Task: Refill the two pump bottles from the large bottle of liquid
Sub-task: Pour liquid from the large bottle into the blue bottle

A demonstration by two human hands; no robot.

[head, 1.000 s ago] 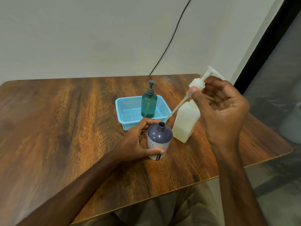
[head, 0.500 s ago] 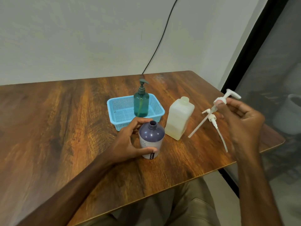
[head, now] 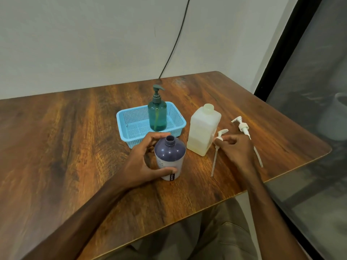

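Purple pump bottle (head: 170, 152), upright, open-necked, pumpless.

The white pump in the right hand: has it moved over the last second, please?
Yes: the white pump has come down from above the purple bottle onto the table, right of the large bottle.

Wood-grain table (head: 56, 137), rounded corners. Light blue mesh basket (head: 124, 132) sits upright toward the far edge, right of centre. Black cable (head: 176, 42) runs down the pale wall (head: 75, 34) behind the far edge. Dark frame (head: 280, 53) stands past the right edge.
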